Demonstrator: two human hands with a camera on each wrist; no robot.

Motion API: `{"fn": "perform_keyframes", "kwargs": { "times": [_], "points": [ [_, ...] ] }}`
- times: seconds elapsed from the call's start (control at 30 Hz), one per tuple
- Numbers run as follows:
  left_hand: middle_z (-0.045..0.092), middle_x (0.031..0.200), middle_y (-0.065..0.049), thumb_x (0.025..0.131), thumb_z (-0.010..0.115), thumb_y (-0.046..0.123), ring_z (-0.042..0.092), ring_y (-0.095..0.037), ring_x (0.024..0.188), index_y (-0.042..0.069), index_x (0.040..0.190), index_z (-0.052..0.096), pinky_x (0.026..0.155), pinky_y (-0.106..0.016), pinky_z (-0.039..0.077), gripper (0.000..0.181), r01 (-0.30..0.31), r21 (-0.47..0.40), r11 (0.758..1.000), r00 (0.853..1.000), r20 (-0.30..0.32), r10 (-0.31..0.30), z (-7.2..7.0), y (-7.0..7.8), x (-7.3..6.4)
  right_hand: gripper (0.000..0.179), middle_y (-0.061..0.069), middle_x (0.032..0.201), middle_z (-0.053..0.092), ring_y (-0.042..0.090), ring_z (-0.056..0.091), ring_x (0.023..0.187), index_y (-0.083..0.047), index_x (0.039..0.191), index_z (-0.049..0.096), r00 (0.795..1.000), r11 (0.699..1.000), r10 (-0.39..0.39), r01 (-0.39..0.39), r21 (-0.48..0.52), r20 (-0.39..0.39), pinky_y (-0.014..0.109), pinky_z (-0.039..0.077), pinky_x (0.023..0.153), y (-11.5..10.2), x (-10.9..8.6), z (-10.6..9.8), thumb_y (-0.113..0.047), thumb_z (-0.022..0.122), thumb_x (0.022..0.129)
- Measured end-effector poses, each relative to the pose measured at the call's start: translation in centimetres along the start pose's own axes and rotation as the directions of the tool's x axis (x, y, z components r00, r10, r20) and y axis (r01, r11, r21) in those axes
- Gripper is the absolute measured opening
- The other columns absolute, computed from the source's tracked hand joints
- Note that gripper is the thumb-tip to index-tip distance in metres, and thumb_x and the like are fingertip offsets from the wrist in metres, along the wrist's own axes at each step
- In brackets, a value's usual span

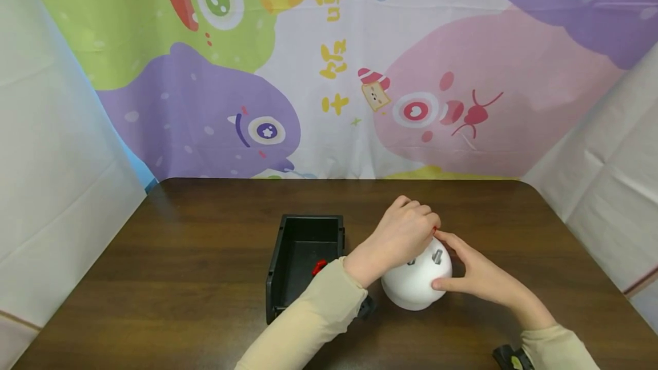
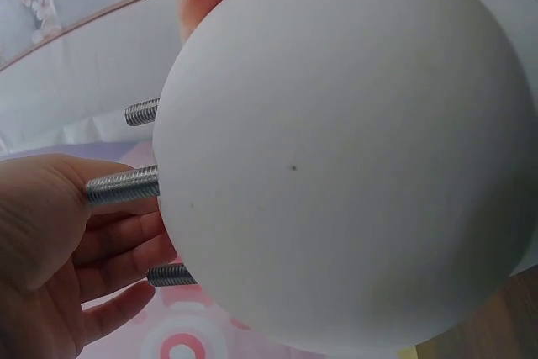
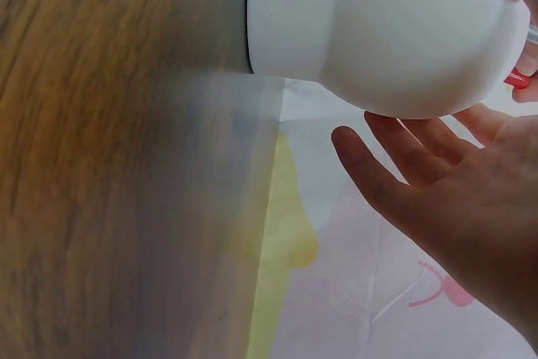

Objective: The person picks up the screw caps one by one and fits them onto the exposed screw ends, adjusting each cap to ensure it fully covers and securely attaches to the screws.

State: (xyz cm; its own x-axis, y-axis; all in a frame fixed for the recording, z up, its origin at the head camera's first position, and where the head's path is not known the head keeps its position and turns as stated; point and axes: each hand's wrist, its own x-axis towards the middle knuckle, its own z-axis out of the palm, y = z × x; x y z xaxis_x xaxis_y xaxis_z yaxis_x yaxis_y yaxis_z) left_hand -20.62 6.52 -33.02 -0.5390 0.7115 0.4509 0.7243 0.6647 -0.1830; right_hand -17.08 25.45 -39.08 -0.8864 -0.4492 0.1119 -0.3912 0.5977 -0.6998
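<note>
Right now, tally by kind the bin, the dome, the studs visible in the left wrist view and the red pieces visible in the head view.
Black bin: 1
White dome: 1
Metal studs: 3
Red pieces: 2, one in the bin, one at the dome
Total: 7 visible; others could be hidden.

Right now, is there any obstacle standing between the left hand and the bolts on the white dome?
Nothing visible does. The left hand is at the top of the white dome, near the bolts, holding a small red piece. The right hand touches the dome beside the bolts.
</note>
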Motion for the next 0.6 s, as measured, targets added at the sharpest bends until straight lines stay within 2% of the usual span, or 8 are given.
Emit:
{"fn": "perform_keyframes", "kwargs": {
  "times": [0.33,0.6],
  "points": [
    [0.065,0.085,0.012,0.087,0.059,0.026,0.059,-0.006,0.080,0.026,0.087,0.070,0.078,-0.022,0.037,0.011,-0.006,0.015,1.000,1.000,0.025,0.005,0.26,0.09,-0.06,0.084,0.012,0.136,0.039,0.029,0.043,0.117,-0.006,0.139,0.027,1.000,0.999,-0.006,0.006,-0.033,-0.013,0.050,0.041,0.088,0.00,0.04,0.06,-0.032,0.074,0.074],
    [0.065,0.086,0.012,0.088,0.058,0.025,0.059,-0.006,0.079,0.025,0.089,0.069,0.076,-0.023,0.039,0.011,0.038,-0.031,0.999,0.996,0.077,-0.036,0.17,0.29,0.07,0.084,0.010,0.134,0.041,0.020,0.045,0.115,-0.008,0.139,0.028,1.000,0.999,-0.010,0.008,-0.053,-0.026,0.044,0.042,0.089,0.06,-0.05,0.12,-0.032,0.074,0.074]
  ]
}}
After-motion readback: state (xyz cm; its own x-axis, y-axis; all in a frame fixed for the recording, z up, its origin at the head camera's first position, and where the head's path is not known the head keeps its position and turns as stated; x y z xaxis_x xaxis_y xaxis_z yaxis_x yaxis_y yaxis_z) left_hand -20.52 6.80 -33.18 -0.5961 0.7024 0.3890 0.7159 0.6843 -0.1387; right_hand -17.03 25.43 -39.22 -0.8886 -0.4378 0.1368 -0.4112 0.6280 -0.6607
